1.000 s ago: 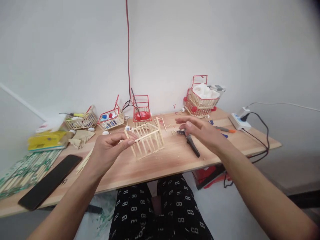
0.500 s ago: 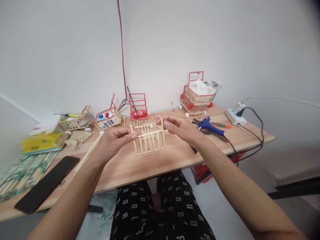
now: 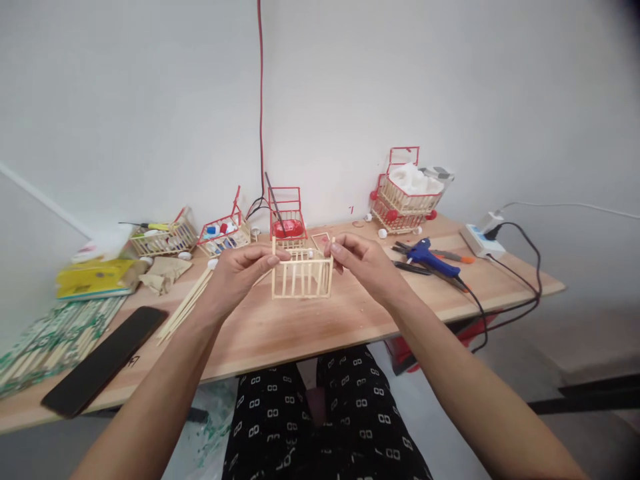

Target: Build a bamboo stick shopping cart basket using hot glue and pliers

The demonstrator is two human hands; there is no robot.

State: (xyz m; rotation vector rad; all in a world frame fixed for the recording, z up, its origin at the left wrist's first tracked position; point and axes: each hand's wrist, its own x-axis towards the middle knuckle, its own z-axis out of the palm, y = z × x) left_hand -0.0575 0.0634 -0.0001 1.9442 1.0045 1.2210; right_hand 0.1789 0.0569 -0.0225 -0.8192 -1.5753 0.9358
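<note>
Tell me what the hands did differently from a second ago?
The right hand came in from over the pliers and took hold of the little stick basket at its right top corner. The basket, held tilted by the left hand alone before, is now level between both hands. The blue glue gun, hidden earlier, now shows. The phone and red carts stayed put.
</note>
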